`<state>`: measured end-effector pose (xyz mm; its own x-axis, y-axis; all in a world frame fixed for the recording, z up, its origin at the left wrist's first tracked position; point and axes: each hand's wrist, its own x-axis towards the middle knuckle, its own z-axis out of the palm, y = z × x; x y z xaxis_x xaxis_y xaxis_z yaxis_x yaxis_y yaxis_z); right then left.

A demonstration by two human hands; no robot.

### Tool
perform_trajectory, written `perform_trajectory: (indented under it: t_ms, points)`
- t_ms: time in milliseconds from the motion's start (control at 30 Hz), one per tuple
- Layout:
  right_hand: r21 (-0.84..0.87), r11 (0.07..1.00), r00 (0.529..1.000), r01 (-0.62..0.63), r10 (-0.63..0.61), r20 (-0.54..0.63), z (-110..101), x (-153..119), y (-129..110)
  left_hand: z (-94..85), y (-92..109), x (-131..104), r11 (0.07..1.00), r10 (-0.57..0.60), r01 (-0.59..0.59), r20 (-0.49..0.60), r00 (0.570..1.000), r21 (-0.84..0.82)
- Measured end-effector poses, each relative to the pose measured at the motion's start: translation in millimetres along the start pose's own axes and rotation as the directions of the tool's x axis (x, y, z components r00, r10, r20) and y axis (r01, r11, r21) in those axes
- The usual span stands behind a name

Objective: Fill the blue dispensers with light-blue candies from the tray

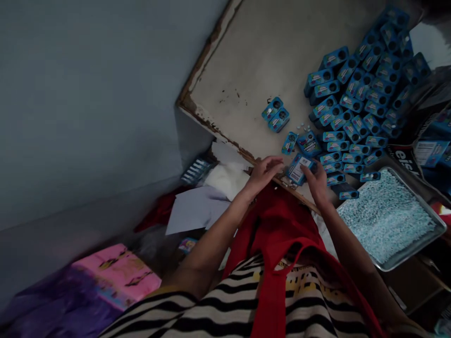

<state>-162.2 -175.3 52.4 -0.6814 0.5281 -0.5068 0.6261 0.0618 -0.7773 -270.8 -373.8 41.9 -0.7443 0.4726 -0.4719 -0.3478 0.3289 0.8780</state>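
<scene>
Both hands grip one small blue box (299,169) at the table's (253,61) near edge: right hand (318,180) pinching it, left hand (264,171) at its flap. I'd keep it level so nothing spills.

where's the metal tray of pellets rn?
Head view, right side: the metal tray sits just right of the right hand, below the pile of blue boxes on the table.
</scene>
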Motion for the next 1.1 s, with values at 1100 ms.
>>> perform_trajectory:
  t_ms: [1100]
  points:
    - [-0.286,0.502,0.484,0.816,-0.323,0.813,50.1,32.2,47.6,-96.7,-8.5,165.6,0.883,0.326,-0.093,-0.458,0.827,0.461]
